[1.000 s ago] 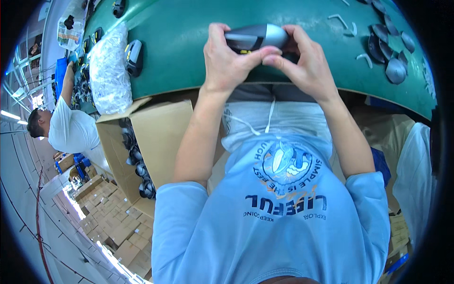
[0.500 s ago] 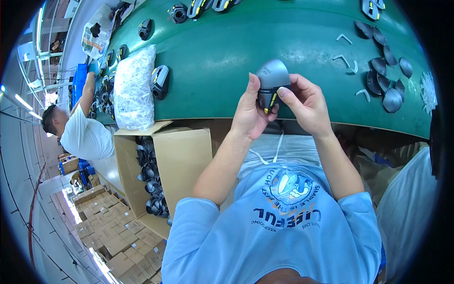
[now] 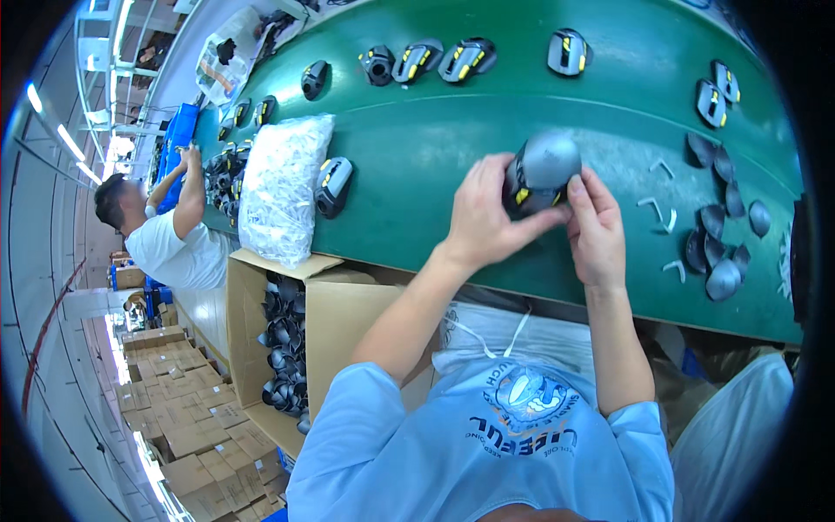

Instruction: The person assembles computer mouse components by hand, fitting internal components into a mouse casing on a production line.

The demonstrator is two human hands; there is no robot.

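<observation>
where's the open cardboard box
In the head view, the open box is left of centre, between the left arm and the stacked cartons, below the plastic bag.

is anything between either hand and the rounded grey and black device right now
Nothing visible: the left hand and right hand both touch the device. The white strips and curved shells lie off to the right, not between.
</observation>
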